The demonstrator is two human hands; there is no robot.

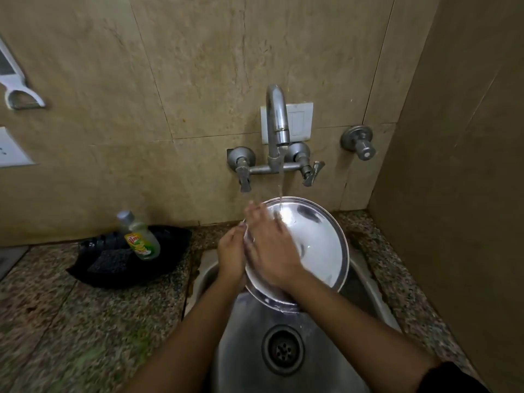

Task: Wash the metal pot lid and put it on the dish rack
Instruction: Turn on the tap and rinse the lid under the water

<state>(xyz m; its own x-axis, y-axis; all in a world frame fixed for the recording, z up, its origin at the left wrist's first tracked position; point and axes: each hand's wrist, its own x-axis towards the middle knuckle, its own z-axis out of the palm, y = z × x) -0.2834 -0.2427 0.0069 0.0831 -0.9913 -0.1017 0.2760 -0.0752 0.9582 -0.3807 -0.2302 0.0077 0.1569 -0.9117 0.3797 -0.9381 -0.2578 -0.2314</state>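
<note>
Under the running tap [279, 120], the metal lid [314, 245] is tilted over the sink [243, 330], water striking its upper edge. Left hand [231, 251] clamps the lid's left rim; right hand [272, 251] lies flat, fingers spread, on its face, blurred as if rubbing. Washing looks underway, probably rinsing. Racking remains; no dish rack shows near the sink. A soap bottle [140, 236] stands left of the sink.
</note>
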